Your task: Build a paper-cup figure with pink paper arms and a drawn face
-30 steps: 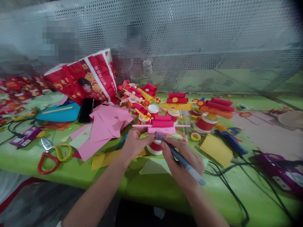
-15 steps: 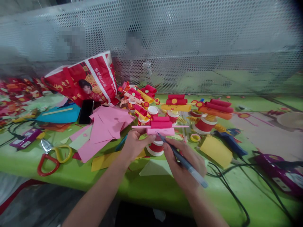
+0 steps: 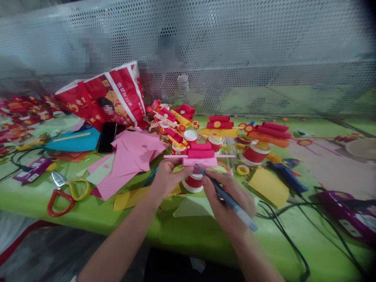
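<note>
A paper figure [image 3: 201, 152] of pink and red rolls, crossed by a thin pink strip, stands on a red-and-white paper cup [image 3: 194, 184] in front of me. My left hand [image 3: 169, 176] grips the left end of its pink roll [image 3: 202, 161] between thumb and fingers. In my right hand [image 3: 230, 197] is a dark pen [image 3: 226, 196], its tip at the front of the pink roll. Marks under the tip are too small to make out. Behind stand similar figures, one with a yellow roll [image 3: 220, 132] and another with an orange roll [image 3: 270, 138].
Scissors [image 3: 63, 196], pink paper sheets [image 3: 132, 156] and a phone [image 3: 107, 137] lie to the left, before a red bag [image 3: 108, 98]. Rightward are a yellow paper piece [image 3: 268, 187], a dark blue tool [image 3: 289, 178], black cables [image 3: 293, 243] and a purple power strip [image 3: 343, 215]. Perforated metal [image 3: 235, 58] rises behind.
Both hands hold almost the same pose, with the pen tip still at the pink roll. The whole view has shifted very slightly.
</note>
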{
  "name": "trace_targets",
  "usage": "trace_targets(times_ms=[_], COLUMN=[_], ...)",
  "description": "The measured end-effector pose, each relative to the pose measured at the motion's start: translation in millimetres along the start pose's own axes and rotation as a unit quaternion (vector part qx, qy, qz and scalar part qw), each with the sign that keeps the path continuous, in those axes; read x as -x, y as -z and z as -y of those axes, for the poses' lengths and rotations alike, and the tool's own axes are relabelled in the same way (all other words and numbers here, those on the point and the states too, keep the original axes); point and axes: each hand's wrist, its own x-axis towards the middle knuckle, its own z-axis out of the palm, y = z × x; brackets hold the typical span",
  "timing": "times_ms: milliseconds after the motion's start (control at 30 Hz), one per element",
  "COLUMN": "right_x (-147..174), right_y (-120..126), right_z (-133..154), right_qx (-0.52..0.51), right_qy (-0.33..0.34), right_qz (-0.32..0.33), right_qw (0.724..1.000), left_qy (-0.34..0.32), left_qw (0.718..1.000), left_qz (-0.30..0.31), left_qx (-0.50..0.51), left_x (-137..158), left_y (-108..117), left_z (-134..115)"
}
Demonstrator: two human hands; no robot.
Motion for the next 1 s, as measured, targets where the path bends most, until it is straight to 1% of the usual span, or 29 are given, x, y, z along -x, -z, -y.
trace_targets(times_ms=[300,500,700,1000], right_x=[1.0,1.1,0.4,0.9], right_y=[-0.9,0.1,0.2,1.2], right_z=[-1.5,-1.5,-1.4,-0.4], right_qx=[0.012,0.018,0.014,0.002], right_qy=[0.001,-0.005,-0.002,-0.008], right_qz=[-0.008,-0.001,0.0,-0.005], right_qw=[1.0,1.0,1.0,1.0], left_qy=[0.006,0.001,-0.001,0.006], left_qw=[1.0,1.0,1.0,1.0], left_qz=[-0.006,-0.003,0.005,-0.002], left_qx=[-0.01,-0.011,-0.003,-0.006], left_x=[0.3,0.5,0.8,1.4], left_y=[0.5,0.0,0.2,-0.3], left_z=[-0.3,-0.4,-0.3,-2.1])
